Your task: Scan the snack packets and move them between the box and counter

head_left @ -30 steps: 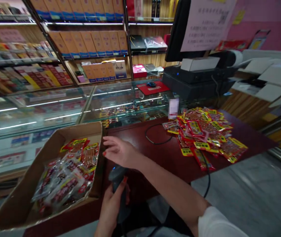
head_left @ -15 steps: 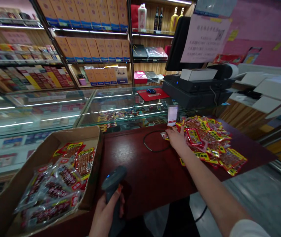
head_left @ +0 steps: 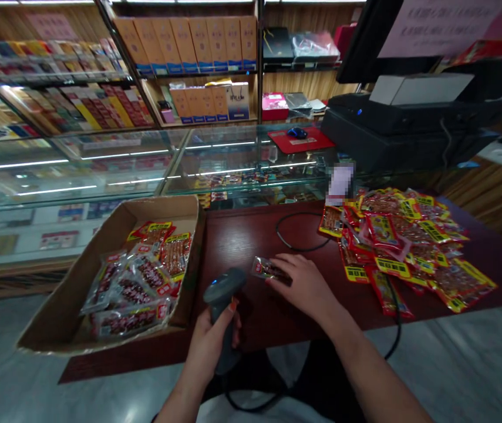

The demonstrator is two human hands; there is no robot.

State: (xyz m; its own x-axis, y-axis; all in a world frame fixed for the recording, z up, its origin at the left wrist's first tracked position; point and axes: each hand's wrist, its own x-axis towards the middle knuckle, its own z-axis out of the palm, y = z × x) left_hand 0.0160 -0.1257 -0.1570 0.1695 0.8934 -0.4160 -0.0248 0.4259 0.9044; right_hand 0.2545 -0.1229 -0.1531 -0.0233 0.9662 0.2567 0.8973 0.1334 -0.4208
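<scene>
My left hand [head_left: 211,338] is wrapped round the handle of a dark grey barcode scanner [head_left: 224,286], whose head points up over the table's near part. To its right, my right hand [head_left: 306,285] grips a small clear snack packet [head_left: 263,268] with a red label at its end. Part of that packet is hidden under my fingers. Farther right lies a heap of red and yellow snack packets [head_left: 391,267]. On the left stands an open cardboard box [head_left: 194,258] with clear-wrapped snack packets [head_left: 134,291] and red-yellow ones inside.
A black cable [head_left: 283,235] curves across the dark red table [head_left: 237,235]. Behind the table is a glass display counter [head_left: 215,158], with a mouse [head_left: 297,133] on a red mat and a black till [head_left: 374,129]. A blurred-out upright card [head_left: 341,182] stands by the heap.
My right hand has drawn back from the heap towards the scanner, bringing a snack packet along. My left hand still holds the scanner. The view has tilted down.
</scene>
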